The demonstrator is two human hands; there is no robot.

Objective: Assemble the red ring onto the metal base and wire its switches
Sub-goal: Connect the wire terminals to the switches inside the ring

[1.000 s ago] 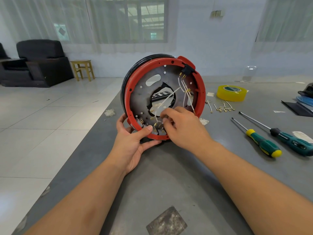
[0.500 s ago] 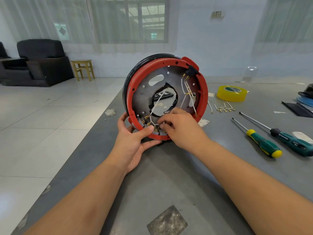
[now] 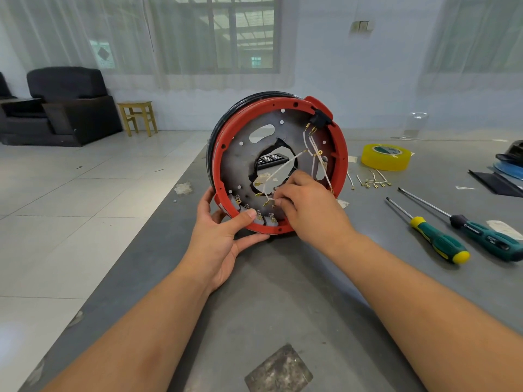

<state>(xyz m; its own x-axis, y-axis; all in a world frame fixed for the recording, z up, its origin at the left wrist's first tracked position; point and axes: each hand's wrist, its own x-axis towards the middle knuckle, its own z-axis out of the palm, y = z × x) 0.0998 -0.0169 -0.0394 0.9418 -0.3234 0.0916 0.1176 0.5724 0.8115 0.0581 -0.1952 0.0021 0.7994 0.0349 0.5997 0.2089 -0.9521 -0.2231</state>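
The red ring (image 3: pixel 218 162) sits around the grey metal base (image 3: pixel 240 162), and the assembly stands on edge on the grey table (image 3: pixel 283 292). My left hand (image 3: pixel 218 236) grips the ring's lower left rim, thumb lying over the small grey switches (image 3: pixel 260 217) along the bottom. My right hand (image 3: pixel 308 205) pinches a thin white wire (image 3: pixel 278 171) with brass terminals just above those switches. More white wires run up to a black switch (image 3: pixel 319 118) at the ring's top right. My right hand hides the ring's lower right part.
Two green-handled screwdrivers (image 3: pixel 435 239) (image 3: pixel 486 236) lie to the right. Behind them are loose terminal wires (image 3: pixel 370 181) and a yellow tape roll (image 3: pixel 386 157). Dark and blue items (image 3: pixel 506 171) sit at the far right edge. The table's left edge drops to a tiled floor.
The assembly has tilted slightly to the right. My right hand's fingers have shifted a little along the bottom switches, pulling the white wire taut. My left hand keeps its grip.
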